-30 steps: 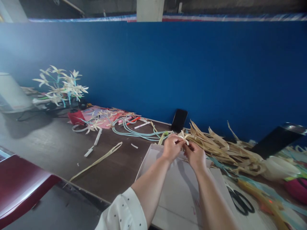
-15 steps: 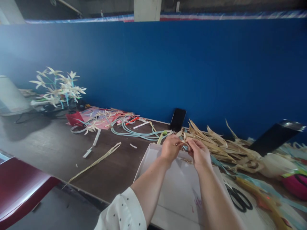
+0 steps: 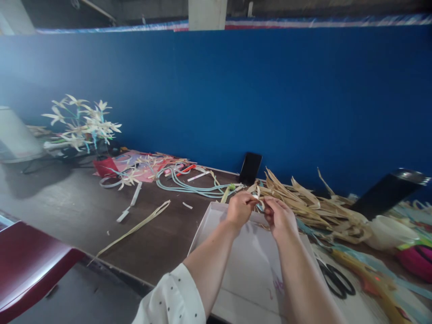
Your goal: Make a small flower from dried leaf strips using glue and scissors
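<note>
Above the far end of a white shallow box (image 3: 243, 279), my left hand (image 3: 240, 209) pinches one side of a pale corn husk piece (image 3: 259, 198). My right hand (image 3: 280, 217) grips its other side, fingertips pressed together. The piece looks narrow and petal-like, but the fingers cover much of it. Just right of my hands lies a heap of dried corn husks (image 3: 313, 207). A black phone (image 3: 250, 168) leans against the blue wall behind them.
Black-handled scissors (image 3: 336, 281) and a yellow glue gun (image 3: 367, 279) lie at the right, near a dark tumbler (image 3: 388, 193). Light-blue cords (image 3: 189, 191) and a husk strip (image 3: 135, 229) rest on the table. Husk flowers (image 3: 84, 123) stand at the left.
The husk piece has turned between my fingers, and a paler tip now sticks up above them. Both hands have stayed in nearly the same place.
</note>
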`<state>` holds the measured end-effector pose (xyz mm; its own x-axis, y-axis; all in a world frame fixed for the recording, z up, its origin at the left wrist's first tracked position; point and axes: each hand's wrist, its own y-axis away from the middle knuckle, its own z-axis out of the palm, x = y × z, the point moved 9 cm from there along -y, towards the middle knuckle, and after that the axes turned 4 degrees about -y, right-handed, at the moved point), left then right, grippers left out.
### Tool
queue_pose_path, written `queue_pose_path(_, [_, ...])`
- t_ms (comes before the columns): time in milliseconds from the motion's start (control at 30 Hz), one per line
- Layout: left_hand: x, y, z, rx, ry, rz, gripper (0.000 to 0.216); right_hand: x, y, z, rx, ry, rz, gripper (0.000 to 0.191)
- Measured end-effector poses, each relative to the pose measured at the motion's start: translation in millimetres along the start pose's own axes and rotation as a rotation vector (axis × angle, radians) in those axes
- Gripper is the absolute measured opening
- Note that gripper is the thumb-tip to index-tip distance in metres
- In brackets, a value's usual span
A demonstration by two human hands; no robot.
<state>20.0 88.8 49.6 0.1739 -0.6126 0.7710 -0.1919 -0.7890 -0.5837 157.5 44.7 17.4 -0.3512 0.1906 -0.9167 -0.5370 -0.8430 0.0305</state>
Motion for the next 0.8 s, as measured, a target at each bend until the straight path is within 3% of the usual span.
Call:
queue_pose_path(567, [-10, -1, 2, 0.004, 0.109, -0.039, 0.007, 2, 2, 5, -0.054, -0.055, 0.04, 0.023])
queue_pose_path(800, [-10, -1, -3, 0.034, 0.102, -0.052, 0.005, 1, 1, 7, -0.067, -0.081, 0.036, 0.031])
